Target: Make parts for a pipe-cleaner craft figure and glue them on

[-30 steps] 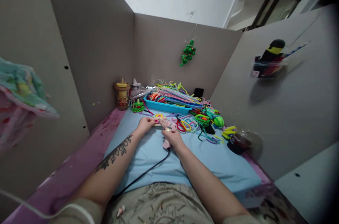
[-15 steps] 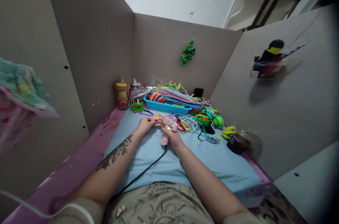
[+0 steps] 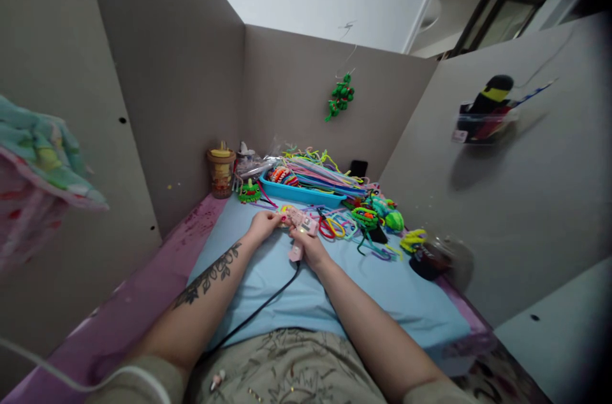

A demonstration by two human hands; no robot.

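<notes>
My right hand (image 3: pixel 310 247) is wrapped round the grip of a pink glue gun (image 3: pixel 302 223), whose black cord (image 3: pixel 268 302) runs down toward my lap. My left hand (image 3: pixel 264 225) pinches a small fuzzy piece (image 3: pixel 285 211) with cream, yellow and pink-red on it, partly hidden by my fingers and the gun. The gun's nose meets or nearly meets this piece; I cannot tell if they touch. Both hands are above the light blue cloth (image 3: pixel 258 270). Just right of the gun lie bent red and yellow pipe cleaners (image 3: pixel 336 225).
Behind my hands stands a blue tray (image 3: pixel 306 197) of pipe cleaners. A lidded cup (image 3: pixel 221 171) and a green fuzzy figure (image 3: pixel 249 191) are to the left. Fuzzy figures (image 3: pixel 366 217) and a dark-based clear container (image 3: pixel 430 259) are to the right. Grey panels (image 3: pixel 296 85) enclose the table.
The hands, the glue gun and the small piece have barely moved; the gun has tilted or shifted very slightly left. The view has shifted a little.
</notes>
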